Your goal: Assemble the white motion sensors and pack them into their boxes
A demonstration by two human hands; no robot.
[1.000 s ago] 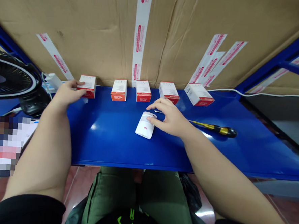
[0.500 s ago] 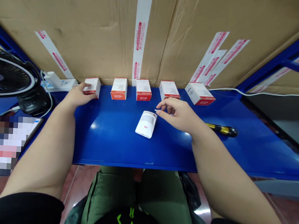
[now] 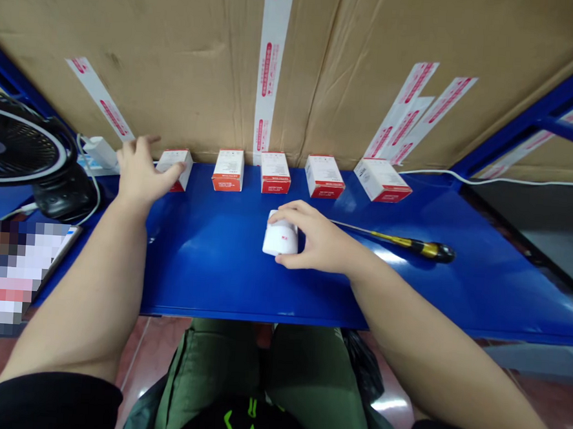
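Right hand (image 3: 317,239) now leftward; around device (image 3: 281,241)

The table (image 3: 214,278) lies open at its middle front; boxes (image 3: 275,170) bar the back, narrow gaps between; a screwdriver (image 3: 411,246) blocks the right, a fan (image 3: 21,146) the left.

smooth plastic device (image 3: 281,241), glossy blue tabletop (image 3: 215,262), matt cardboard backing (image 3: 179,59), paperboard boxes (image 3: 276,166)

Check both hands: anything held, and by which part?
Right hand: the white device, pinched between thumb at its near end and fingers at its far end. Left hand: spread open, not gripping the leftmost box.
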